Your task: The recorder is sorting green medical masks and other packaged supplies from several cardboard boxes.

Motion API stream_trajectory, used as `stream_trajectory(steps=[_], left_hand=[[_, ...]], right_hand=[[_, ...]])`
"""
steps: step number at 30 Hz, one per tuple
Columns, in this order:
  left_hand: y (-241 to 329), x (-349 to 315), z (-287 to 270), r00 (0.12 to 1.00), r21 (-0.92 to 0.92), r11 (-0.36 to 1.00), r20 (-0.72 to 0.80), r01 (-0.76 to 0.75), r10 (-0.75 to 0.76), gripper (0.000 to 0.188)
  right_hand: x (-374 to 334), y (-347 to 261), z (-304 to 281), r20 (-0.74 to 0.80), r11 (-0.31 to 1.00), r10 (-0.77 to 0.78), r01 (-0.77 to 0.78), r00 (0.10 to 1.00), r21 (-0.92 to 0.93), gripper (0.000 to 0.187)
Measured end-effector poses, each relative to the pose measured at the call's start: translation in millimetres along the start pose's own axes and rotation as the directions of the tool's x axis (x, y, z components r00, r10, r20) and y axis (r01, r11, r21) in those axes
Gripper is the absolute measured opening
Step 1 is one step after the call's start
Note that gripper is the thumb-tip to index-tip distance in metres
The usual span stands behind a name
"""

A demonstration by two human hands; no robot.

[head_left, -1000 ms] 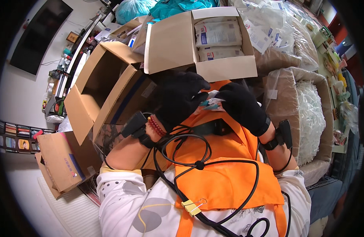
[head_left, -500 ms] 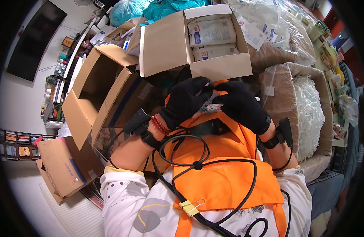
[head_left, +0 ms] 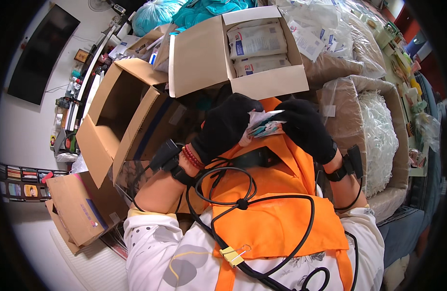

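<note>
Both of my hands wear black gloves and meet over my orange apron [head_left: 277,213]. Between them is a small clear plastic bag [head_left: 266,127] with white, teal and reddish bits showing; its exact contents are too small to make out. My left hand [head_left: 226,126] is closed on the bag's left side. My right hand [head_left: 306,128] grips its right side and upper edge, with the fingertips partly hidden. Just beyond the hands stands an open white carton [head_left: 271,83] with white printed packs [head_left: 257,41] inside.
An open brown box [head_left: 99,138] stands to the left, above another carton [head_left: 82,208]. At right, a plastic-lined box [head_left: 342,114] holds a heap of small white pieces [head_left: 379,140]. Teal items [head_left: 211,14] and clear bags [head_left: 325,24] lie at the back. A black cable [head_left: 313,213] loops across my front.
The small plastic bag has come up into clearer view between my hands, showing more of its white and teal contents. My right hand has shifted slightly right, and the hands are a little farther apart.
</note>
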State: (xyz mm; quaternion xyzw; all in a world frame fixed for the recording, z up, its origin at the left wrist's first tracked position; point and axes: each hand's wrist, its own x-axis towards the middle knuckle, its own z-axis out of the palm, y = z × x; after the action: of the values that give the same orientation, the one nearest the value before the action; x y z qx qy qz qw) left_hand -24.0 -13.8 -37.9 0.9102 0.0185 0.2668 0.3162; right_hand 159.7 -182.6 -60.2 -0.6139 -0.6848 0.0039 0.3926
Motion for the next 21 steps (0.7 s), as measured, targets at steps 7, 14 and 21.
stream_trajectory(steps=[7,14,21], left_hand=[[-5,4,0,0.978,0.194,0.958,0.041,-0.209,0.205,0.038],[8,9,-5,0.983,0.142,0.974,0.090,-0.174,0.162,0.032],[5,7,-2,0.987,0.181,0.975,0.118,-0.126,0.106,0.029]], right_hand=[[6,4,7,-0.022,0.997,0.057,-0.056,0.998,0.048,0.025],[5,9,9,-0.037,0.980,0.148,-0.142,0.988,0.138,0.025],[5,0,11,-0.042,0.983,0.148,-0.142,0.988,0.117,0.025]])
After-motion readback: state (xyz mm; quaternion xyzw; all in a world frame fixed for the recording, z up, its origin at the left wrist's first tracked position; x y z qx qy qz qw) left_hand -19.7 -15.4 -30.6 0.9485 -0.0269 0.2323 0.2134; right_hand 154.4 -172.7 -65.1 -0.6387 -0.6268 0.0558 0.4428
